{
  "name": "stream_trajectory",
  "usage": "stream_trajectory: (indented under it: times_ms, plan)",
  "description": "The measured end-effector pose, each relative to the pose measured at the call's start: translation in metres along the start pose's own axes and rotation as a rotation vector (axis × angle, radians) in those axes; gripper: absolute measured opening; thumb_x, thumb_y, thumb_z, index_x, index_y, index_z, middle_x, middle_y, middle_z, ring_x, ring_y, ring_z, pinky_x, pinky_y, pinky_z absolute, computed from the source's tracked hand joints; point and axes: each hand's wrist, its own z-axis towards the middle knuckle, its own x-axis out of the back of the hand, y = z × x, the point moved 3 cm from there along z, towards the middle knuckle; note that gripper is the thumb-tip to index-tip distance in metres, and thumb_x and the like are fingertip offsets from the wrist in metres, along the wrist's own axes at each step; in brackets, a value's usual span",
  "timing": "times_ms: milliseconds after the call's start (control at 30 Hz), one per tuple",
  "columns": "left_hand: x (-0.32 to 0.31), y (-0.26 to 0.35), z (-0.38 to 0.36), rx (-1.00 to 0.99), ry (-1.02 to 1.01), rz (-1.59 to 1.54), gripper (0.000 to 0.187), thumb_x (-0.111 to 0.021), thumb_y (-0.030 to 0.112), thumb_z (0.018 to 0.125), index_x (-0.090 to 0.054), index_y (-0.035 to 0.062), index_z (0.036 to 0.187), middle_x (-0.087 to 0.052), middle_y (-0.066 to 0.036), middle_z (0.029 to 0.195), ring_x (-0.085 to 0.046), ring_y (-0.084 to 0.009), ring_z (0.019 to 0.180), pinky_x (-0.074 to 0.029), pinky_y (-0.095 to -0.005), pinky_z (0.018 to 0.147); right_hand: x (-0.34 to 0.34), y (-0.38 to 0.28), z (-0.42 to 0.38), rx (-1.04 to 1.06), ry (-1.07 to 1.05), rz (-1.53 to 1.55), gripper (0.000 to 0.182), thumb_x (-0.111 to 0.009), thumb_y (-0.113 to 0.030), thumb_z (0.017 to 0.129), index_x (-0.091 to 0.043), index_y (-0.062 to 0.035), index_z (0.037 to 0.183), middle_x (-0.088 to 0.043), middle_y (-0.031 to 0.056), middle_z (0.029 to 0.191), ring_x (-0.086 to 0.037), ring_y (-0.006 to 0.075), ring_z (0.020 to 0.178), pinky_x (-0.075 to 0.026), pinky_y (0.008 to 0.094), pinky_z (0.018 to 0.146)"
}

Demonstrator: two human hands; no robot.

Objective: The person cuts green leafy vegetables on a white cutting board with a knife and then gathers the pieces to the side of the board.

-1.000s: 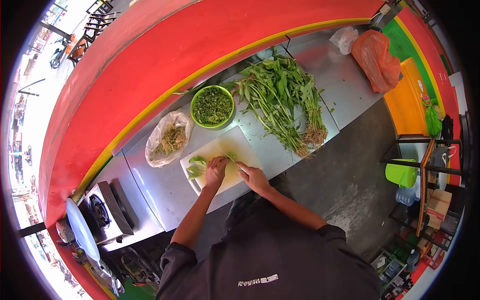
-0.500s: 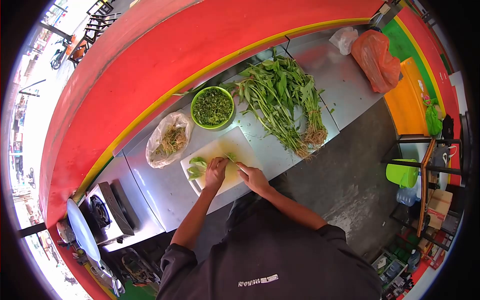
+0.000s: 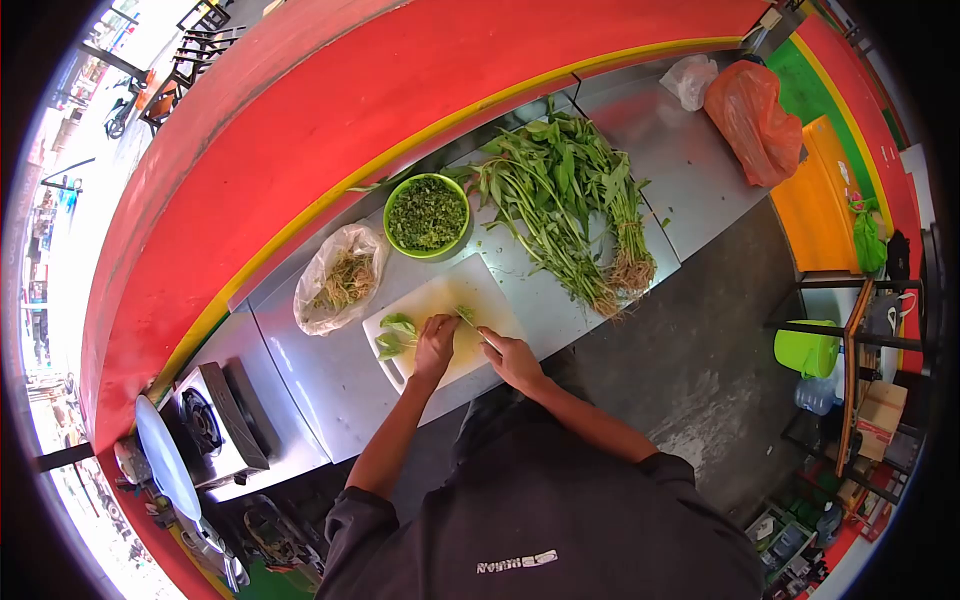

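My left hand (image 3: 434, 345) is closed over a small bunch of leafy greens (image 3: 399, 324) on a white cutting board (image 3: 487, 297). The leaves stick out to the left of my fingers. In my right hand (image 3: 513, 361) is a knife (image 3: 473, 324), its blade close to my left fingertips. A little cut green (image 3: 465, 312) lies by the blade. Beyond the board stands a green bowl (image 3: 427, 256) full of chopped greens. A clear plastic bag (image 3: 312, 319) with roots and trimmings sits to its left.
Large bunches of long-stemmed greens (image 3: 560, 170) with roots lie on the metal counter (image 3: 310, 370) at the right. A gas stove (image 3: 215, 425) is at the left end. Red and white plastic bags (image 3: 752, 120) rest at the far right. A red wall (image 3: 300, 140) runs behind.
Almost nothing differs. The knife and my right hand have shifted very slightly against the board, and the whole view has moved a touch.
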Motion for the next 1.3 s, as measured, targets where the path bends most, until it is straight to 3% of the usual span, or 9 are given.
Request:
stream_trajectory:
  times_ms: [300,367,500,633,667,767,1033,1167,1300]
  plan:
    - [0.005,0.008,0.001,-0.009,-0.042,0.128,0.028,-0.064,0.000,0.087,-0.071,0.0092,0.113,-0.065,-0.010,0.101,-0.065,-0.0316,0.094,-0.053,-0.0452,0.083,-0.001,-0.001,-0.002,0.003,0.019,-0.026,0.038,-0.065,-0.024,0.101,-0.063,-0.0075,0.135,-0.068,0.0253,0.080,-0.068,0.0450,0.076,-0.053,0.0521,0.068]
    - [0.005,0.007,0.000,-0.014,-0.041,0.128,0.028,-0.064,0.000,0.087,-0.071,0.0093,0.113,-0.065,-0.010,0.101,-0.065,-0.0316,0.094,-0.053,-0.0455,0.083,0.001,0.002,-0.003,-0.019,-0.021,-0.058,0.038,-0.063,-0.029,0.102,-0.062,-0.0104,0.135,-0.071,0.0240,0.086,-0.070,0.0449,0.079,-0.056,0.0533,0.069]
    - [0.004,0.008,0.000,-0.004,-0.059,0.140,0.030,-0.063,0.000,0.087,-0.070,0.0097,0.114,-0.064,-0.010,0.102,-0.065,-0.0317,0.094,-0.053,-0.0459,0.083,-0.002,0.005,0.000,0.015,0.023,-0.051,0.038,-0.065,-0.024,0.101,-0.063,-0.0072,0.135,-0.068,0.0249,0.078,-0.067,0.0444,0.072,-0.053,0.0515,0.067]
    - [0.004,0.008,-0.001,0.010,-0.074,0.176,0.029,-0.063,0.000,0.087,-0.070,0.0094,0.113,-0.065,-0.010,0.103,-0.065,-0.0316,0.095,-0.053,-0.0455,0.082,0.000,0.000,0.000,-0.003,0.019,-0.035,0.039,-0.065,-0.025,0.101,-0.064,-0.0068,0.135,-0.067,0.0249,0.077,-0.067,0.0439,0.071,-0.053,0.0513,0.065]
    - [0.005,0.008,-0.001,0.001,-0.065,0.156,0.029,-0.063,0.000,0.087,-0.070,0.0091,0.113,-0.065,-0.010,0.104,-0.065,-0.0316,0.095,-0.053,-0.0456,0.082,0.001,0.001,-0.001,-0.034,-0.015,-0.034,0.037,-0.063,-0.028,0.101,-0.063,-0.0142,0.136,-0.071,0.0224,0.081,-0.069,0.0440,0.075,-0.055,0.0540,0.066]
    - [0.006,0.011,0.000,-0.015,-0.043,0.117,0.029,-0.064,-0.002,0.086,-0.071,0.0072,0.113,-0.067,-0.011,0.104,-0.066,-0.0333,0.094,-0.055,-0.0457,0.082,0.005,-0.002,-0.002,0.010,-0.010,-0.046,0.039,-0.065,-0.025,0.101,-0.063,-0.0062,0.135,-0.067,0.0243,0.076,-0.067,0.0432,0.070,-0.052,0.0503,0.063]
    - [0.008,0.013,-0.001,0.012,-0.061,0.162,0.032,-0.065,-0.005,0.086,-0.073,0.0066,0.115,-0.067,-0.012,0.104,-0.066,-0.0341,0.095,-0.055,-0.0452,0.083,0.003,0.005,-0.003,-0.009,-0.017,-0.020,0.038,-0.063,-0.026,0.101,-0.063,-0.0105,0.135,-0.071,0.0237,0.084,-0.069,0.0441,0.078,-0.055,0.0535,0.069]
    - [0.006,0.011,-0.001,-0.001,-0.058,0.122,0.037,-0.063,-0.006,0.084,-0.072,0.0063,0.117,-0.065,-0.011,0.108,-0.065,-0.0314,0.096,-0.053,-0.0450,0.084,0.003,0.009,-0.004,0.057,0.017,-0.028,0.039,-0.064,-0.020,0.100,-0.061,-0.0087,0.137,-0.068,0.0255,0.082,-0.067,0.0456,0.074,-0.052,0.0528,0.066]
    - [0.003,0.008,-0.004,-0.002,-0.059,0.063,0.040,-0.062,-0.008,0.084,-0.071,0.0057,0.120,-0.065,-0.012,0.109,-0.064,-0.0325,0.098,-0.053,-0.0454,0.086,0.000,0.008,0.000,-0.014,0.007,-0.043,0.037,-0.065,-0.021,0.100,-0.063,-0.0106,0.136,-0.069,0.0248,0.082,-0.067,0.0459,0.075,-0.053,0.0529,0.068]
